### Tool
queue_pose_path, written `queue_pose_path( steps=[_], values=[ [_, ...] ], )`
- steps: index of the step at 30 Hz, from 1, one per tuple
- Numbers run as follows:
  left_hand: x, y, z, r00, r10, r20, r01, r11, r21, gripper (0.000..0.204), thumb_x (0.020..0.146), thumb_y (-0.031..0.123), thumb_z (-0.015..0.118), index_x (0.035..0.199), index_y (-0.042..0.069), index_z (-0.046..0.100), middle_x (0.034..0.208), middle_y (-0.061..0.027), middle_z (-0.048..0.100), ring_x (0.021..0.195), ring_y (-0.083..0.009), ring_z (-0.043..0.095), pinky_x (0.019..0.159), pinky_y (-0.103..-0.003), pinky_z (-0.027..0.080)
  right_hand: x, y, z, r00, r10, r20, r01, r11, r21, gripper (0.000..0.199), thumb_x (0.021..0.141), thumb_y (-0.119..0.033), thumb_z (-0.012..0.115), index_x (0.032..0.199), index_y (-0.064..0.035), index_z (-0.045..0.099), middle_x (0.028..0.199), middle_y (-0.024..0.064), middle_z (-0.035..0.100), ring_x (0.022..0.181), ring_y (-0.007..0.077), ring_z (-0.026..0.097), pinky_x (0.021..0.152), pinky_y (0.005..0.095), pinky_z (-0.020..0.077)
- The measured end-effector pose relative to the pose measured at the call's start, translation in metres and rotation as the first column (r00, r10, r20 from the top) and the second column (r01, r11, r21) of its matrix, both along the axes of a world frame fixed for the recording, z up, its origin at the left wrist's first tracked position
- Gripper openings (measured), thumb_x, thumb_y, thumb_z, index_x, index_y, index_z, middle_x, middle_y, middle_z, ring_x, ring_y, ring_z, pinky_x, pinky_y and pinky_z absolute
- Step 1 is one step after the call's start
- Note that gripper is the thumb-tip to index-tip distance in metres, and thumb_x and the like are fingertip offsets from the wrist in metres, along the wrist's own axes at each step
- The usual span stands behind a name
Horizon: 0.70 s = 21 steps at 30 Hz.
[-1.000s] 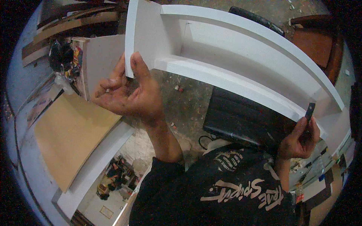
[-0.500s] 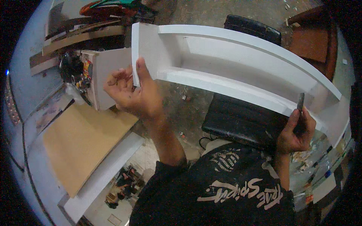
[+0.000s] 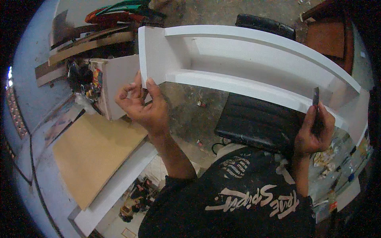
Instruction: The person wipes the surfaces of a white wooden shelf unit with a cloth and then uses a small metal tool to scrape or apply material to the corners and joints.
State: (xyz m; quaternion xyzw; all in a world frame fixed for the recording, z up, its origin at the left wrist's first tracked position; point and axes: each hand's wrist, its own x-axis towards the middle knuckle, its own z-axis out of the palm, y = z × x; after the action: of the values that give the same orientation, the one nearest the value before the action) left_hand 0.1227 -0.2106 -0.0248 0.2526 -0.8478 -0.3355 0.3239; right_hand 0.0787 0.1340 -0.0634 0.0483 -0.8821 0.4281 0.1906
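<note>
A long white shelf unit (image 3: 238, 85), like a shallow open frame with a back panel, stretches across the upper middle. My left hand (image 3: 145, 105) is at the lower corner of its left end board, thumb in front and index finger behind, pinching the edge. The other left fingers are curled loosely apart from it. In my right hand (image 3: 315, 131), between thumb and fingers, is a narrow dark flat strip (image 3: 316, 97), blade-like, pointing up beside the unit's lower rail. Its lower part is hidden in the fingers, so its exact kind cannot be made out.
A black padded seat (image 3: 254, 123) is below the unit; another black padded piece (image 3: 266, 27) shows behind it. To the left are a tan board (image 3: 99, 154), a pale wooden box (image 3: 119, 81) and stacked planks (image 3: 91, 45). Tools (image 3: 137, 196) lie lower left, and a cluttered glass surface (image 3: 333, 166) lies right.
My left hand has slid down the end board to its lower corner, its fingers slightly more spread. My right hand keeps the dark strip and has barely moved. The view has shifted slightly.
</note>
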Motion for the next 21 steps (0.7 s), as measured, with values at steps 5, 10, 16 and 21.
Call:
queue_pose_path(
  steps=[5,10,16,21],
  values=[
    [-0.011,0.001,-0.021,0.986,0.109,-0.123,-0.127,0.980,-0.153,0.037,0.089,-0.001,0.071,0.102,0.003,0.037,0.101,-0.0189,0.063,0.101,-0.0233,0.066,0.078,-0.027,0.053,-0.001,0.004,-0.002,0.999,0.028,0.018,-0.028,0.999,0.020,0.024,0.088,0.010,0.068,0.111,0.0052,0.067,0.103,0.0128,0.067,0.093,0.0179,0.065,0.084,0.0291,0.0529],
    [-0.021,-0.003,-0.026,0.978,0.155,-0.143,-0.190,0.942,-0.278,0.040,0.085,0.006,0.079,0.094,0.002,0.040,0.083,-0.0083,0.052,0.080,-0.0186,0.061,0.069,-0.028,0.052,-0.006,0.002,0.005,0.999,0.039,-0.011,-0.038,0.990,0.137,0.025,0.087,0.009,0.070,0.111,0.0033,0.067,0.102,0.0125,0.068,0.092,0.0197,0.064,0.084,0.0303,0.0519],
    [-0.043,0.008,-0.002,0.947,0.266,-0.178,-0.305,0.918,-0.253,0.051,0.078,0.020,0.088,0.089,0.001,0.042,0.078,-0.0082,0.053,0.070,-0.0189,0.057,0.061,-0.033,0.049,-0.008,-0.001,0.010,0.996,0.056,-0.063,-0.049,0.993,0.106,0.026,0.085,0.007,0.073,0.110,-0.0004,0.070,0.101,0.0106,0.068,0.091,0.0194,0.063,0.083,0.0295,0.0508],
    [-0.054,0.005,0.026,0.851,0.468,0.241,-0.327,0.829,-0.455,0.059,0.071,0.046,0.089,0.078,0.004,0.048,0.063,-0.0046,0.053,0.056,-0.0222,0.054,0.060,-0.039,0.048,-0.009,-0.001,0.007,0.995,0.054,-0.080,-0.050,0.998,0.044,0.025,0.085,0.007,0.073,0.108,-0.0013,0.070,0.100,0.0092,0.069,0.090,0.0185,0.063,0.081,0.0289,0.0507]
  ],
)
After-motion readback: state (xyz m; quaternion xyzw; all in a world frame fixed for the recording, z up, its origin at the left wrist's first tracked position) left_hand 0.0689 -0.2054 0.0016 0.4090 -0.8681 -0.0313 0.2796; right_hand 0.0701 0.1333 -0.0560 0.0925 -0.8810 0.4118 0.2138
